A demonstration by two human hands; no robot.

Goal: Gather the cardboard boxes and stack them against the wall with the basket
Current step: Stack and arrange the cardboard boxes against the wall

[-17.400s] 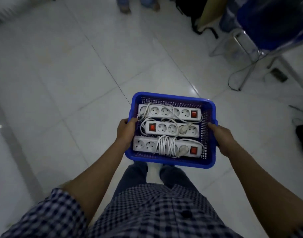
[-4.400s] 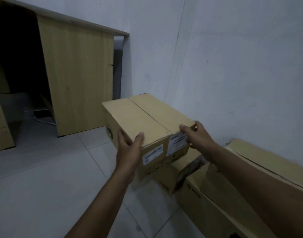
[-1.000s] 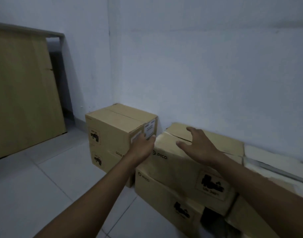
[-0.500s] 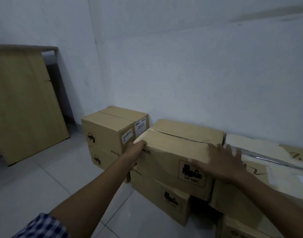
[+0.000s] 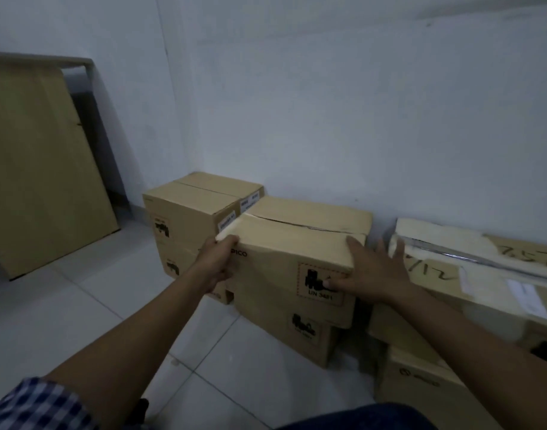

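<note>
A large cardboard box [image 5: 297,240] marked PICO and UN 3481 lies on top of a second box [image 5: 284,330] against the wall. My left hand [image 5: 216,265] grips its front left corner. My right hand [image 5: 374,274] lies flat on its right end with fingers spread, thumb on the front label. To the left, a smaller box [image 5: 197,206] is stacked on another one [image 5: 179,268] in the corner. At the right are more boxes: one with handwriting and tape [image 5: 470,268], and a PICO box [image 5: 427,386] on the floor. No basket is in sight.
A wooden desk side panel [image 5: 42,169] stands at the left, with a dark gap beside it. The white wall [image 5: 328,103] runs behind the boxes. Pale floor tiles [image 5: 80,311] spread out in front of the stacks.
My left hand has closed on the box's front left corner. My right hand has slid to the box's right end. The view has moved closer to the boxes.
</note>
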